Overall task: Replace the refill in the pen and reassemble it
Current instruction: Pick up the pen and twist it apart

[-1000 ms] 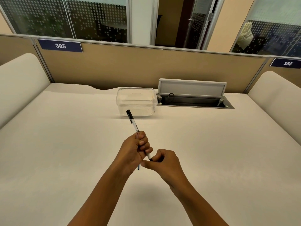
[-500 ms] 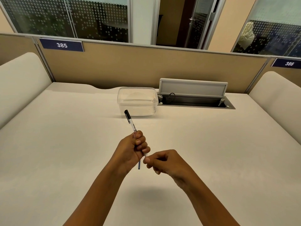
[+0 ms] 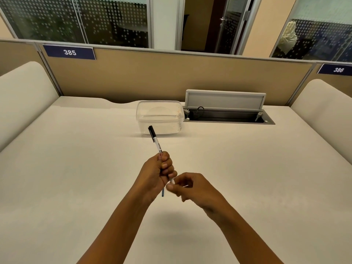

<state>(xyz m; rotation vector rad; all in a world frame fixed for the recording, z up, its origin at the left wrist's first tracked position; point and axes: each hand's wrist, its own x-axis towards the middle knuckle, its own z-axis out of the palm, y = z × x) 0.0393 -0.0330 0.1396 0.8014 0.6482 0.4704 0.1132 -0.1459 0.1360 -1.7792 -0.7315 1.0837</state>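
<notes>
My left hand (image 3: 158, 174) is fisted around a white pen (image 3: 157, 145). Its black cap (image 3: 151, 131) points up and away toward the clear box. A thin blue refill (image 3: 162, 192) sticks out below that fist, pointing down at the desk. My right hand (image 3: 192, 187) is just right of the left one. Its thumb and fingertips are pinched at the pen's near white end (image 3: 172, 180). What lies between those fingertips is hidden.
A clear plastic box (image 3: 160, 117) stands on the cream desk (image 3: 76, 168) beyond the pen. An open cable hatch with a raised lid (image 3: 224, 101) lies to the right of the box. Tan partitions close off the back, and cream panels close off the sides.
My right hand has turned and its fingers have drawn together at the pen's near end. The dark piece seen at those fingers a second ago no longer shows. The left hand's grip is unchanged.
</notes>
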